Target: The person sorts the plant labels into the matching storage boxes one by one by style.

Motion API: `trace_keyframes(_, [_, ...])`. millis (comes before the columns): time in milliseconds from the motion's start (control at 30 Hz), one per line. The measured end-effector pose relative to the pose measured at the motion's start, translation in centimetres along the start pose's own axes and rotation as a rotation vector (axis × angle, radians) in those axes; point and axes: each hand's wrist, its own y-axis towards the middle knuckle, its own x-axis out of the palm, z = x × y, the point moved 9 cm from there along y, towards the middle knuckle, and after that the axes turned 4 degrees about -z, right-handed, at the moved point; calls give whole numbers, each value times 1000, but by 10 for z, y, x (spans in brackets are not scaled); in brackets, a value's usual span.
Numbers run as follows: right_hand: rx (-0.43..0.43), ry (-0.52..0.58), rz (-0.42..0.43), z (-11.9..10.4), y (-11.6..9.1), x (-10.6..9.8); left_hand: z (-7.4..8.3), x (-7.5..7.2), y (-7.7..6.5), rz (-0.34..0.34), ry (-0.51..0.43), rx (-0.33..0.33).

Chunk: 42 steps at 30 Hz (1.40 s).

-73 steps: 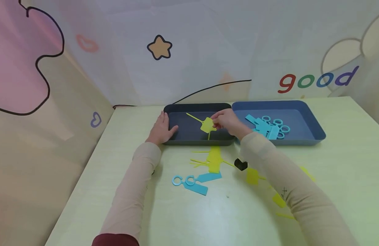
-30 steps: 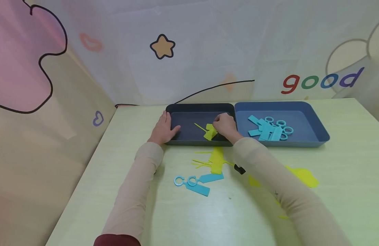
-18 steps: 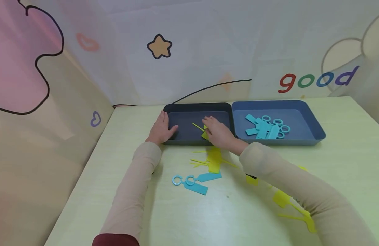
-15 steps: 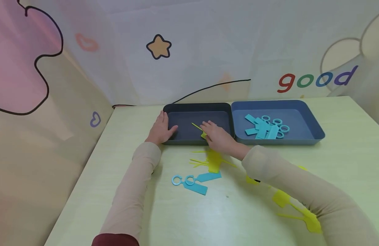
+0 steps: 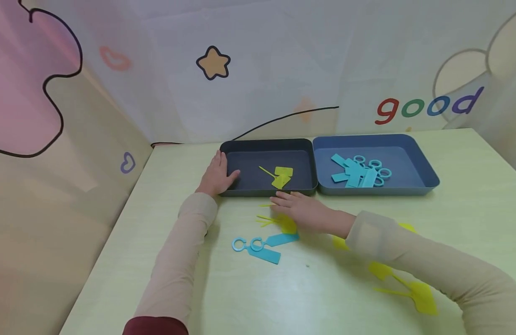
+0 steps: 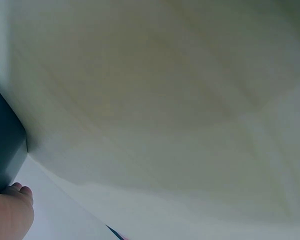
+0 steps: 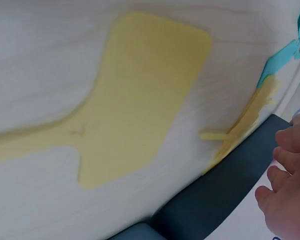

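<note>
My left hand point(image 5: 216, 174) rests at the left end of the dark tray point(image 5: 268, 192), fingers straight along the rim and thumb stretched over the inside. Several yellow plant labels point(image 5: 282, 177) with thin stems overlap on the tray floor. My right hand point(image 5: 305, 210) is over a pile of yellow plant labels point(image 5: 289, 225) just in front of the tray, covering part of it. Its fingers look spread and relaxed, and the right wrist view shows nothing held; whether they touch the pile I cannot tell. Two light-blue ring tags point(image 5: 264, 254) lie nearer on the table.
A blue tray point(image 5: 408, 174) stands against the dark tray's right side, with several light-blue ring tags point(image 5: 358, 174) inside. More yellow labels point(image 5: 423, 298) lie at the right, partly under the right sleeve point(image 5: 412, 253). A printed backdrop point(image 5: 274, 70) rises behind the trays.
The right hand lets go of a yellow plant label in the dark tray. It draws back over the front rim to the pile on the table. The left hand stays put.
</note>
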Motion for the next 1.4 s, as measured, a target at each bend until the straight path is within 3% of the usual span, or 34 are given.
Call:
trace_keyframes(267, [-60, -22, 21, 1, -2, 5, -1, 0, 0, -26, -2, -28])
trace_keyframes(533, [24, 61, -33, 15, 1, 10, 2, -3, -2, -16, 8, -13])
trace_keyframes(900, [54, 136, 27, 19, 2, 4, 2, -2, -1, -16, 20, -19])
trace_keyframes(1400, [171, 181, -113, 33, 6, 11, 3, -3, -3, -10, 19, -14])
